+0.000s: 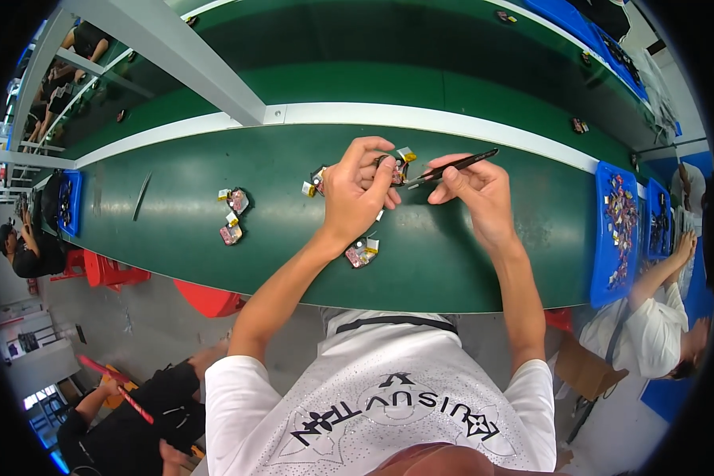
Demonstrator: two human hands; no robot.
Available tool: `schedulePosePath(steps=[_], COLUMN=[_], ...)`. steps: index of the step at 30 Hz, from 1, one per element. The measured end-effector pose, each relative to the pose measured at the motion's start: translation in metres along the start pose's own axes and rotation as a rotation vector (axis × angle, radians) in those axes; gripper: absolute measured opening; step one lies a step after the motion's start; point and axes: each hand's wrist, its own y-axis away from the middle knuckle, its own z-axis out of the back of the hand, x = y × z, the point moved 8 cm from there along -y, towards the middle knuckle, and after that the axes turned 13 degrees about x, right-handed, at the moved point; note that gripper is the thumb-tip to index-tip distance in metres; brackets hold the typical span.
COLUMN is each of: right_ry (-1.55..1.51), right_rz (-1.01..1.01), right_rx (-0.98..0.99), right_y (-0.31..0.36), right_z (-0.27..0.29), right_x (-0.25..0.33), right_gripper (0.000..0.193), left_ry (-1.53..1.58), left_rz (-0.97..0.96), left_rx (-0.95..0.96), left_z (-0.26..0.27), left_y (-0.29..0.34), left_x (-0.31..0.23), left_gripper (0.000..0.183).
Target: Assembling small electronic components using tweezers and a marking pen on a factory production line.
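My left hand point(349, 194) pinches a small round circuit board assembly point(400, 171) above the green table, its silver-and-yellow flat battery point(406, 154) sticking up on the far side. Between the fingers of my right hand point(484, 194) is a pair of black tweezers point(464, 162), the tips pointing left at the board's near edge. Whether the tips touch it I cannot tell. Another board with a battery point(318, 182) lies partly hidden behind my left hand. Nearer me rests a further board point(362, 253), and two more assemblies point(237, 201) lie to the left.
A thin metal strip point(142, 197) lies at the table's left. Blue trays stand at both ends; the right tray point(601, 274) holds many small parts. Behind a white rail point(420, 116) runs a green belt carrying scattered boards. A white post point(182, 59) rises at the far left. People sit nearby.
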Motion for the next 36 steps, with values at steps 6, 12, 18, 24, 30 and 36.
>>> schedulePosePath(steps=[6, 12, 18, 24, 30, 36], right_ry=[0.312, 0.402, 0.488, 0.453, 0.311, 0.006], right_rz=[0.102, 0.110, 0.090, 0.049, 0.014, -0.040], right_rx=[-0.164, -0.262, -0.292, -0.260, -0.273, -0.204], right_y=[0.007, 0.013, 0.013, 0.012, 0.012, 0.010], right_z=[0.001, 0.000, -0.002, -0.003, 0.006, 0.014], right_x=[0.012, 0.014, 0.013, 0.010, 0.002, -0.006], right_gripper=[0.018, 0.017, 0.017, 0.016, 0.014, 0.015], left_ry=[-0.039, -0.073, -0.095, -0.108, -0.169, 0.235], left_rz=[0.018, 0.008, 0.027, 0.020, 0.027, 0.088], left_rx=[0.035, 0.047, 0.070, 0.077, 0.125, 0.254], left_z=[-0.003, -0.006, -0.009, -0.010, -0.012, -0.018], left_y=[-0.001, 0.000, 0.000, 0.001, -0.001, -0.005], left_x=[0.000, -0.002, 0.000, 0.000, 0.001, 0.007], left_gripper=[0.018, 0.017, 0.016, 0.015, 0.017, 0.026])
